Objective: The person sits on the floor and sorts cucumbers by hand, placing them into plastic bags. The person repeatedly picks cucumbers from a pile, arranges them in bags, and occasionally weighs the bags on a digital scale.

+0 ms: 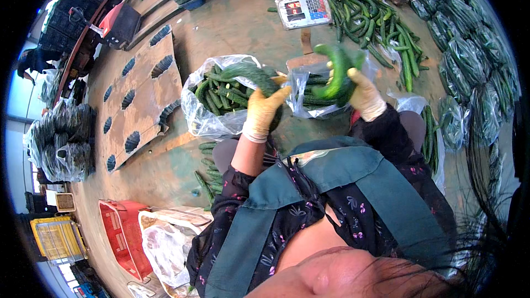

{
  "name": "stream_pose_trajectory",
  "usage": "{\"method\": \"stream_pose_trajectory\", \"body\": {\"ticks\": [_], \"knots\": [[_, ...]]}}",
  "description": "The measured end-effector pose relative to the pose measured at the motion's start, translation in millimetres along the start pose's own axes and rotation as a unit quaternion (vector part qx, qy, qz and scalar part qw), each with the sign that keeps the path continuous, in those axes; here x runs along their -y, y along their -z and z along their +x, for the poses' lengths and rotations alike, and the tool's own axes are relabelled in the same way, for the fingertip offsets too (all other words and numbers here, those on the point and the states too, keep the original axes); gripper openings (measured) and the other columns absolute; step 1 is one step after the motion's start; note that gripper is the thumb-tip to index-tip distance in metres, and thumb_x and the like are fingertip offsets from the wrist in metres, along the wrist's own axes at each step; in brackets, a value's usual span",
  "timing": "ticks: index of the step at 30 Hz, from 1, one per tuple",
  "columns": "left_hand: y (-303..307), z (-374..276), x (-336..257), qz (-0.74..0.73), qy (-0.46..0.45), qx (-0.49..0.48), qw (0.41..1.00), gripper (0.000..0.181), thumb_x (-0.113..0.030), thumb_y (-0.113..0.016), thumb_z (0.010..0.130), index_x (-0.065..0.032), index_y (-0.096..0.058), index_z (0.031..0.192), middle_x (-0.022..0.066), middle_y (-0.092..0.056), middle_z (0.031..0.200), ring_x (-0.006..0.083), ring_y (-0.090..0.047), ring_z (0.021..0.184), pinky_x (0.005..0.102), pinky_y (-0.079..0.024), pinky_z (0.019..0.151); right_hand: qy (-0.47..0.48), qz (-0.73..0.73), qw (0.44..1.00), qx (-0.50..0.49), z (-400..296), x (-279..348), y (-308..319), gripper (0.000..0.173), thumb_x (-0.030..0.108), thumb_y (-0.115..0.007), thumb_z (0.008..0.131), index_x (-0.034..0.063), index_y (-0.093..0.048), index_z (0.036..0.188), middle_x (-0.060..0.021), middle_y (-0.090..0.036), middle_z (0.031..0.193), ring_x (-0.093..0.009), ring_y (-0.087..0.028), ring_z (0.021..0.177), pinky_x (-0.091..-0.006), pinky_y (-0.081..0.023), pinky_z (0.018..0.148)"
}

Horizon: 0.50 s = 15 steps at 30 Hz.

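Observation:
My left hand [263,109], in a pale rubber glove, grips dark green cucumbers [258,76], blurred, over an open clear plastic bag [215,126] that holds many cucumbers. In the same kind of glove, my right hand [366,91] is closed on curved bright green cucumbers [338,70], above a second clear bag [296,105] with cucumbers lying in it. This bag rests by a scale platform [304,62]. Beyond it stands the scale's display [303,10], lit with red digits.
Loose cucumbers [368,20] are heaped behind the scale. Filled bags [468,62] are stacked at the right. A cardboard sheet with holes [143,78] lies at the left. Red crate [124,240] and white basket [165,236] stand lower left. A person [33,60] is at the far left.

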State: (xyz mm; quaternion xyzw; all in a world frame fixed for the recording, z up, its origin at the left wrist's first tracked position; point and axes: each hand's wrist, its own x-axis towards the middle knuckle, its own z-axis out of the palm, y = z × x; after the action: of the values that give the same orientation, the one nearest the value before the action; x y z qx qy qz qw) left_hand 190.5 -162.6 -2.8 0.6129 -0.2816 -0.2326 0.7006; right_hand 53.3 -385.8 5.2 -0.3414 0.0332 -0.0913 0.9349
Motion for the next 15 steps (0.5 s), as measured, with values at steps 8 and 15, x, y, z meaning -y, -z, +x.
{"method": "stream_pose_trajectory", "body": {"ticks": [8,15], "knots": [[-4,1,73,0.088,0.114,-0.066,0.987,0.038,-0.016,-0.083,0.074,0.0033,-0.062,0.101,0.0087,-0.067,0.092,0.0183,-0.062,0.081,0.032,-0.051,0.075,-0.112,-0.167,0.971,-0.134,-16,30,90,0.033,0.019,-0.067,0.09,-0.0003,-0.06,0.115,-0.0083,-0.068,0.099,-0.02,-0.068,0.084,-0.0345,-0.056,0.075],[-35,49,157,0.294,0.127,-0.031,0.947,0.058,-0.036,-0.083,0.063,0.0011,-0.066,0.104,0.0187,-0.068,0.097,0.0385,-0.065,0.088,0.0405,-0.051,0.083,-0.24,-0.141,0.951,-0.136,72,-65,126,0.029,0.019,-0.075,0.083,0.0009,-0.066,0.104,-0.0102,-0.07,0.094,-0.022,-0.068,0.078,-0.0373,-0.055,0.068]]}}
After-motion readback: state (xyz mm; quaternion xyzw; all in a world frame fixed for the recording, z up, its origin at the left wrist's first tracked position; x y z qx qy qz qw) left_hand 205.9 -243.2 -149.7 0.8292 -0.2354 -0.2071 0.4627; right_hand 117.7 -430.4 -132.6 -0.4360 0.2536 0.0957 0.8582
